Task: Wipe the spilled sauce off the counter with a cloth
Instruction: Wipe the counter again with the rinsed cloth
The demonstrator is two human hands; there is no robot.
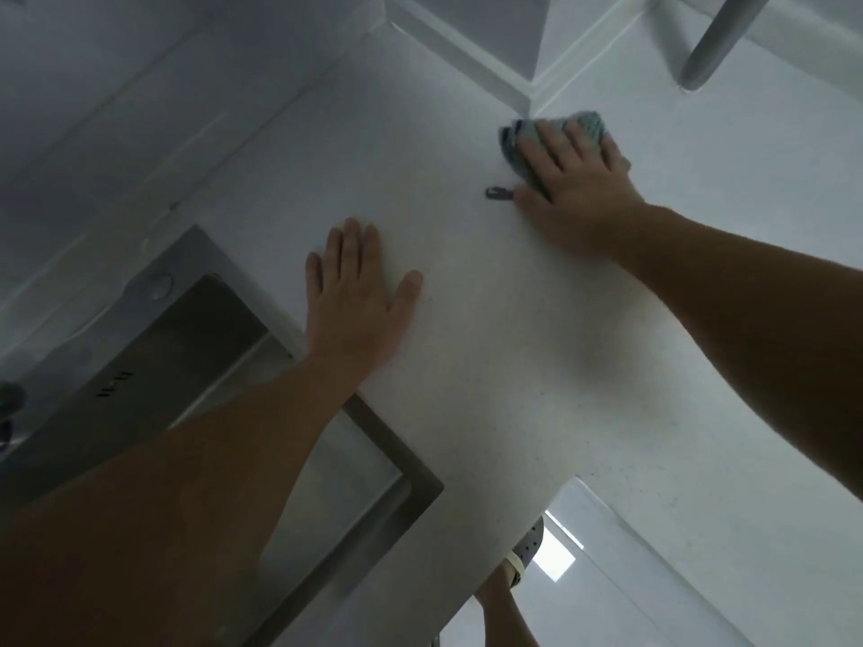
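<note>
On the white counter [490,357], near the back corner where two walls meet, a grey-blue cloth [551,133] is pressed flat under the right hand [579,193]. The fingers of this hand are kept straight and spread over the cloth; nothing is pinched or gripped. Just beside the thumb, a small dark mark [498,193] is seen on the surface; whether it is sauce or a small object cannot be told. The left hand [359,291] is laid flat on the bare counter, well apart from the cloth, with fingers straight and close together and the thumb held out; nothing is held by it. The counter is pale with fine dark speckles, and a low white raised edge runs along the walls. To the left, a steel sink [177,347] is set into the counter, partly covered by the left forearm. At the upper right, a grey tube [714,39] is seen. Below the counter edge, a light floor [630,590] and a foot in a white sandal [525,553] are visible.
</note>
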